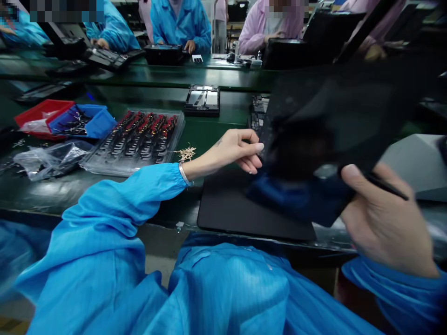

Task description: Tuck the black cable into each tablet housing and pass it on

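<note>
My right hand (387, 214) grips the lower edge of a large glossy dark panel (335, 121), which is tilted, blurred and mirrors a dark shape. A thin black tool lies between that hand's fingers. My left hand (242, 151) reaches to the panel's left edge with thumb and forefinger drawn together; whether they pinch anything there is hidden. Beneath the panel a black mat (244, 214) rests at the bench's front edge. Behind the panel's left side, an opened device (258, 111) is partly visible.
On the left stand a clear tray (139, 139) of small red-and-black parts, a red bin (44, 116), a blue bin (99, 122) and a plastic bag (52, 158). Another device (202, 100) sits farther back. A grey box (415, 163) is at right. People work opposite.
</note>
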Demonstrator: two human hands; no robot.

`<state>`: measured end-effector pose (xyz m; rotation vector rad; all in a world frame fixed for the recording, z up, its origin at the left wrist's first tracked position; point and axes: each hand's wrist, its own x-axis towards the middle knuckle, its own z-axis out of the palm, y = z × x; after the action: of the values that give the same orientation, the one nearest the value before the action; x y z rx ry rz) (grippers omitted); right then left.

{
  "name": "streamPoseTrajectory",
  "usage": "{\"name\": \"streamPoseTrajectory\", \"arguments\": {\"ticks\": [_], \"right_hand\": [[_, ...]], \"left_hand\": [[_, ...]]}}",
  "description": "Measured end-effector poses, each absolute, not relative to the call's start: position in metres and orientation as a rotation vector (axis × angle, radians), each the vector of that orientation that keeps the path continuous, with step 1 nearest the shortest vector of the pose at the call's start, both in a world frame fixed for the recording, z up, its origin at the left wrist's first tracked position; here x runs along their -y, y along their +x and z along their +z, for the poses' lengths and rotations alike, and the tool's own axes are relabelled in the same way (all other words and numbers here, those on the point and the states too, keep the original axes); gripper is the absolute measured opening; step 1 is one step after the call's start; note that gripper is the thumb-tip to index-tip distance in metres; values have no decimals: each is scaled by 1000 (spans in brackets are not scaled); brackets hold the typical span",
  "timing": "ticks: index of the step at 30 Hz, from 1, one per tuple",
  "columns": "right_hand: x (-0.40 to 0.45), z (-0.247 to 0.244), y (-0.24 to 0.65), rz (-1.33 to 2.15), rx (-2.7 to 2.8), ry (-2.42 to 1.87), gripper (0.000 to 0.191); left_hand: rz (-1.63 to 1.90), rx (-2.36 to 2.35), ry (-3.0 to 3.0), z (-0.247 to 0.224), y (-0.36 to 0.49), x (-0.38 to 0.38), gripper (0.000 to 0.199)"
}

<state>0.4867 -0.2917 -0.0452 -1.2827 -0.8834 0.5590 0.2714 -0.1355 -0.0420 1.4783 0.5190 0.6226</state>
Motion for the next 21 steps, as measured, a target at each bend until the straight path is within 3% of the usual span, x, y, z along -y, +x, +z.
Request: {"name": "streamPoseTrajectory", "arguments": {"ticks": [4,7,9,12,16,21], "right_hand": [[308,-36,483,40,1257,-1402,18],[322,-51,471,-214,1893,-1197,51],[327,-68,464,-233,2049,-1064,61],[331,-93,462,-239,2130,-1061,61],[332,-112,473,-374,2312,-993,56],[337,-116,467,-396,2428,-988,40]], "left_hand": [[646,-359,1634,-44,275,114,37],[736,-342,1793,-59,276,103,29],[728,-342,1850,-73,271,98,34],[610,-521,2083,-87,246,93,43],[464,-999,2477,-92,195,99,34],[309,-1089,2525,-106,157,133,53]]}}
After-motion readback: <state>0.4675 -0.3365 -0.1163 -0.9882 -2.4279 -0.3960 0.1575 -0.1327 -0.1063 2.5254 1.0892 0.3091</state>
